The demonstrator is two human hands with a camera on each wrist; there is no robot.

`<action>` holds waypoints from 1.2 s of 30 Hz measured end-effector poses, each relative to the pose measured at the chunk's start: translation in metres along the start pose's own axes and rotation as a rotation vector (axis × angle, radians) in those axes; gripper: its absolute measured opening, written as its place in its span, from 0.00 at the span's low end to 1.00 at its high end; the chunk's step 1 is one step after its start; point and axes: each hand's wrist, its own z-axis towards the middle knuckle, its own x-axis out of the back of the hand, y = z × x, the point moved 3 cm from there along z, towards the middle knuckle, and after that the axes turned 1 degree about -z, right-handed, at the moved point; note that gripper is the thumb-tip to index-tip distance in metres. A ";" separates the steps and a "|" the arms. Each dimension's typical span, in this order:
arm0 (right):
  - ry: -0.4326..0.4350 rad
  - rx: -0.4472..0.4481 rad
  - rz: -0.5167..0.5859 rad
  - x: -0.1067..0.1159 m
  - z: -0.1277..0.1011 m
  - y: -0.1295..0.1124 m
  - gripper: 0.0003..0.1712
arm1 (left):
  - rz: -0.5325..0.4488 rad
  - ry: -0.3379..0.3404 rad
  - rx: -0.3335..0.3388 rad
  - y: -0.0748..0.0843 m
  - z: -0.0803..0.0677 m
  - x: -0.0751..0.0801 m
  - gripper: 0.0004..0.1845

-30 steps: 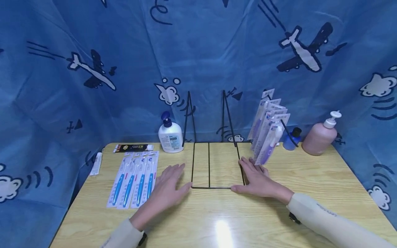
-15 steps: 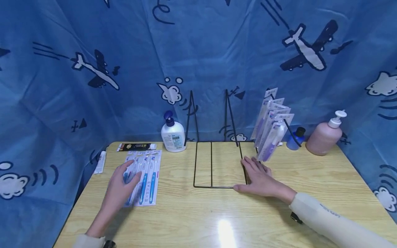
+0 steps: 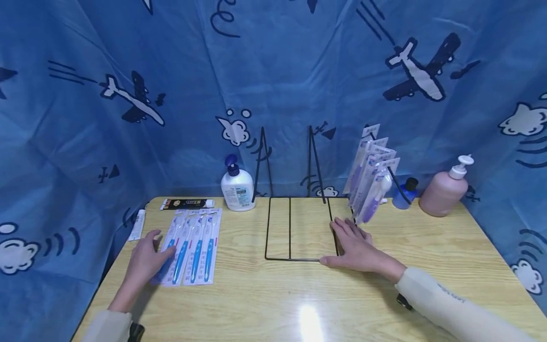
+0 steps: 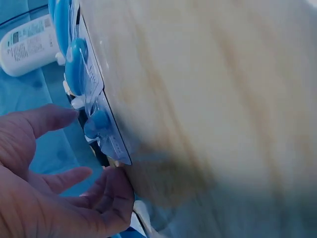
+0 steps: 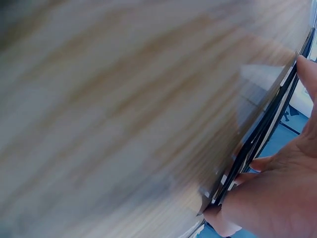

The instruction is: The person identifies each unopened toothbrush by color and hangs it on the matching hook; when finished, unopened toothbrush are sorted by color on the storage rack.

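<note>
Left hand [image 3: 145, 259] lies flat, fingers relaxed, on the leftmost packaged toothbrush [image 3: 171, 249] — right hand [image 3: 356, 247], fingers straight, presses the black wire rack [image 3: 299, 259], thumb seemingly touching its front bar.

Bare table [image 3: 299, 304] is left open in front of the wire rack [image 3: 299, 228]. Its left side is blocked by flat toothbrush packs [image 3: 192, 247], its right by upright toothbrush packs [image 3: 372, 175]; behind it, passage is closed by a white pump bottle [image 3: 237, 187].
</note>
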 end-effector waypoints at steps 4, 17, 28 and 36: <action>0.010 0.015 0.007 -0.002 0.000 0.002 0.68 | 0.001 -0.018 0.053 -0.005 0.008 0.001 0.42; 0.016 0.027 0.003 -0.010 0.004 0.014 0.69 | -0.110 -0.300 0.143 -0.016 -0.004 0.012 0.37; 0.021 0.021 -0.024 -0.006 0.003 0.012 0.69 | -0.149 -0.238 0.110 -0.021 -0.016 0.018 0.21; -0.017 -0.022 -0.031 0.000 0.001 0.000 0.67 | -0.215 -0.099 0.137 -0.024 -0.022 0.029 0.23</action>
